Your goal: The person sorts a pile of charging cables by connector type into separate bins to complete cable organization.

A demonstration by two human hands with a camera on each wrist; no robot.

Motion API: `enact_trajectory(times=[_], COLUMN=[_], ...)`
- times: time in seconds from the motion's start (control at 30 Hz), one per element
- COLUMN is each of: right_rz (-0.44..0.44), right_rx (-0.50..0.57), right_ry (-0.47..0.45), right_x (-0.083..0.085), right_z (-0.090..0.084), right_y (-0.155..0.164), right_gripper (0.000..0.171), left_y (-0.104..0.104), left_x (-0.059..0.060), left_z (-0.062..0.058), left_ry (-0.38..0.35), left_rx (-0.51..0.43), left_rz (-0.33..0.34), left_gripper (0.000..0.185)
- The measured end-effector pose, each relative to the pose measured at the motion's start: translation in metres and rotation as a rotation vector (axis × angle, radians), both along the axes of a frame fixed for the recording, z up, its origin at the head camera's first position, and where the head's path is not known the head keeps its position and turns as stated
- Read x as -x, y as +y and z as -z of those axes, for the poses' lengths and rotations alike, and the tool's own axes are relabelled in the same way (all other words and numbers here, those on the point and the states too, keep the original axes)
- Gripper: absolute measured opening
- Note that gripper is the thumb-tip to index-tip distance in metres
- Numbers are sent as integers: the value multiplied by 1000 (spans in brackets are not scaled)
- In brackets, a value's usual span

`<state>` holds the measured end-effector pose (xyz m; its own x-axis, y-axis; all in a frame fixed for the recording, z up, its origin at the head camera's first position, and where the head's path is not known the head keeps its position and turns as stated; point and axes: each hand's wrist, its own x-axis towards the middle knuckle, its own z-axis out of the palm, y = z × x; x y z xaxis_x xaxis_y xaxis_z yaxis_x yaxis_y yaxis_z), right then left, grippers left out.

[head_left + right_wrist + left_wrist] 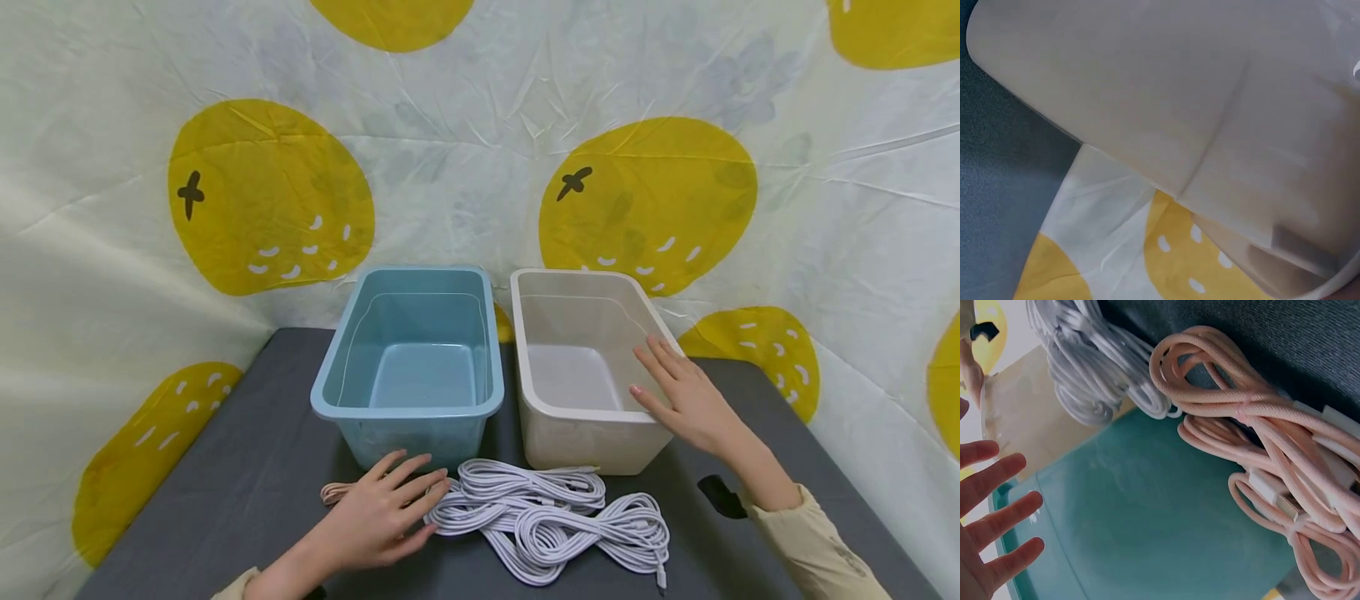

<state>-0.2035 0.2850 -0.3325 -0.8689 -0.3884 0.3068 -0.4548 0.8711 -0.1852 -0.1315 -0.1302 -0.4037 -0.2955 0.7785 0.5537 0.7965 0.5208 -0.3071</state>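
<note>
Left hand [371, 521] flat, fingers spread, over pink cables [1272, 444] beside white cables [555, 517] on the surface [225, 492]. Right hand [686, 396], fingers straight, resting on the white bin's [577, 442] rim.

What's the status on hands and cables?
Left hand open over pink cables. Right hand open on white bin rim. White cables loose on table; nothing blocking.
</note>
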Motion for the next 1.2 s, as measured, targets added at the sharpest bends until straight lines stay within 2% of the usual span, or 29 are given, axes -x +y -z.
enact_trajectory(times=[0.23, 0.43, 0.6, 0.9, 1.2], right_rz=[14, 19, 17, -16, -60], right_rx=[-35, -48, -43, -43, -61], right_ry=[-61, -71, -24, 39, 112], right_x=[1, 1, -2, -11, -13], right_z=[0, 0, 2, 7, 11], right_y=[-1, -2, -2, 7, 13], right_gripper=[63, 62, 59, 55, 53], left_y=[10, 20, 29, 52, 75], left_x=[5, 10, 15, 24, 34], left_z=[3, 9, 13, 17, 26], left_ry=[-60, -63, -61, -59, -34], left_rx=[32, 102, 178, 238, 297], left_rz=[9, 16, 7, 26, -10], left_gripper=[41, 42, 45, 51, 53])
